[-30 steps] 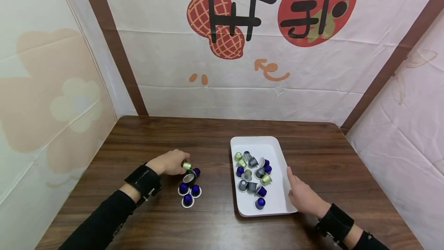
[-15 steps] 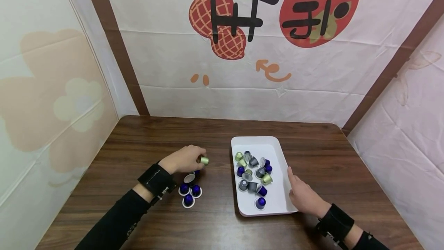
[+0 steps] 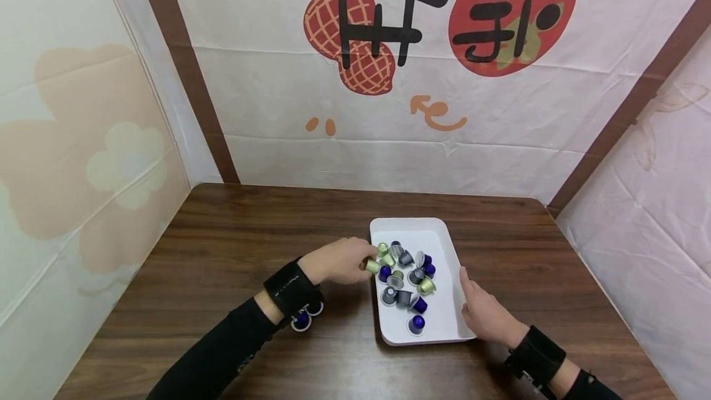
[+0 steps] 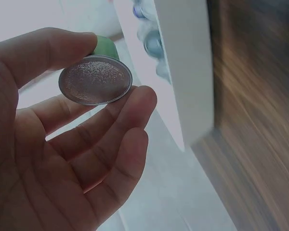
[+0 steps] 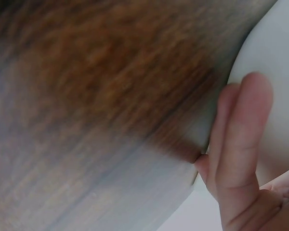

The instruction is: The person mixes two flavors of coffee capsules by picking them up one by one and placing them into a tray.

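A light green coffee capsule [image 3: 371, 265] is pinched between the thumb and fingers of my left hand [image 3: 341, 261], at the left rim of the white tray [image 3: 444, 320]. In the left wrist view the capsule's flat foil lid [image 4: 95, 81] faces the camera. My right hand [image 3: 489, 313] rests against the tray's right side with straight fingers; the right wrist view shows its fingers [image 5: 243, 130] along the white wall. Inside the tray lie several capsules in green, grey and dark blue, among them a blue capsule [image 3: 416, 325] near the front.
Blue capsules [image 3: 301, 321] stand on the brown wooden table [image 3: 266, 208] left of the tray, partly hidden beneath the left wrist strap [image 3: 292, 289]. A printed cloth [image 3: 278, 104] hangs behind the table, with further cloth at both sides.
My left hand has lifted the green capsule from the group on the left and carried it right to the tray's edge. My right hand has stayed at the tray's side.
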A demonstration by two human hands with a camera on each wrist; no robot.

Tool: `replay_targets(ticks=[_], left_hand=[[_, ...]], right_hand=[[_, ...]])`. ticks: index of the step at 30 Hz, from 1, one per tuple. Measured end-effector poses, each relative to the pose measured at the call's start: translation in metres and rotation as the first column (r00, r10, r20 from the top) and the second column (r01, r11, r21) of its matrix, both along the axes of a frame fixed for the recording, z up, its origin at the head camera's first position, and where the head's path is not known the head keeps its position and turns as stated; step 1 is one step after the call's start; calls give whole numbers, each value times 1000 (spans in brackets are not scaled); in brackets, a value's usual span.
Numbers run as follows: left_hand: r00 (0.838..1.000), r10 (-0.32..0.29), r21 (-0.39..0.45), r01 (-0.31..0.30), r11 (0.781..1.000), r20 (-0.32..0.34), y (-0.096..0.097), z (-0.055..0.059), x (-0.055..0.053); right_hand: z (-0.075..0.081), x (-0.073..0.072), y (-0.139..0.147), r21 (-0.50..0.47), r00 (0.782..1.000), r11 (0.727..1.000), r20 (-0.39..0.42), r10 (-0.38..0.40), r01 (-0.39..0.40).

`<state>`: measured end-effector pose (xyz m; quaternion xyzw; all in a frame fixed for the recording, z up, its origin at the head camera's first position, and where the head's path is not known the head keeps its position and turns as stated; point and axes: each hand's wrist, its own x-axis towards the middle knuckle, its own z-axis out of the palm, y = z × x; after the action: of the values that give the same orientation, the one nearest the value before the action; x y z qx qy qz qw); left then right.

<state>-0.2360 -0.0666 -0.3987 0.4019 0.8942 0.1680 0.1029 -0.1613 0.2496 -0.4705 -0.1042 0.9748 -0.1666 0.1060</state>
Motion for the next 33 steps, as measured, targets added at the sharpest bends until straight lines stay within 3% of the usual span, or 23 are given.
replay_targets(ticks=[5,16,22,28,33], left_hand=[[997,-75,-42,74,996,-27,28,3,5],[981,-167,-139,153,978,-100,83,6,18],[975,-203,-165,186,969,-90,105,7,23],[963,-250,-204,225,953,-105,119,2,27],[964,-246,-234,218,947,-99,129,-9,27]], right_hand=[[0,0,1,7,999,1000,-29,16,-15],[2,1,2,-7,1000,1000,-24,18,-18],[2,0,3,-21,999,999,-24,28,-28],[2,0,4,-19,998,999,-43,44,-45],[0,1,5,-28,997,998,-53,54,-56]])
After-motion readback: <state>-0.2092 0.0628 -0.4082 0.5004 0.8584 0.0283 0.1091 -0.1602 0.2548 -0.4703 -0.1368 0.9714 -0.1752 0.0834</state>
